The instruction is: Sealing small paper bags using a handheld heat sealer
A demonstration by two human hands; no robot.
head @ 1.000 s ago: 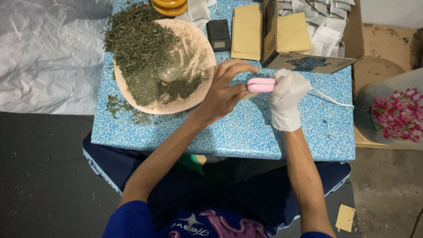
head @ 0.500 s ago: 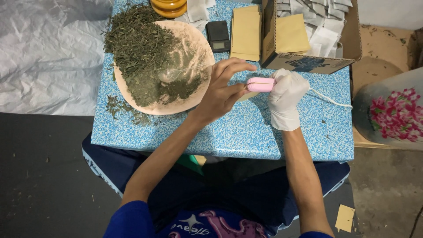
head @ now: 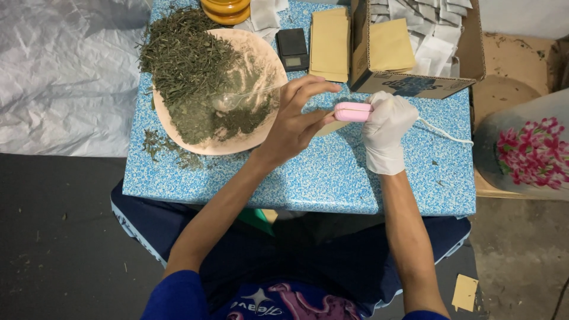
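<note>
My right hand [head: 385, 133], in a white glove, grips a small pink corded sealer [head: 351, 111] over the blue speckled table [head: 332, 178]. My bare left hand [head: 296, 121] holds a tan paper pouch [head: 331, 127] with its edge under the pink device. Left of my hands, a round peach plate [head: 249, 142] carries a heap of dried green leaves [head: 189, 71] and a clear plastic spoon [head: 237, 99].
An open cardboard box [head: 415, 83] with tan and white pouches stands at the back right. A stack of tan pouches [head: 329, 44], a small black scale [head: 293, 49] and a yellow lidded jar [head: 225, 9] sit behind. A floral container [head: 527, 151] is on the right. Loose leaves [head: 163, 148] lie by the plate.
</note>
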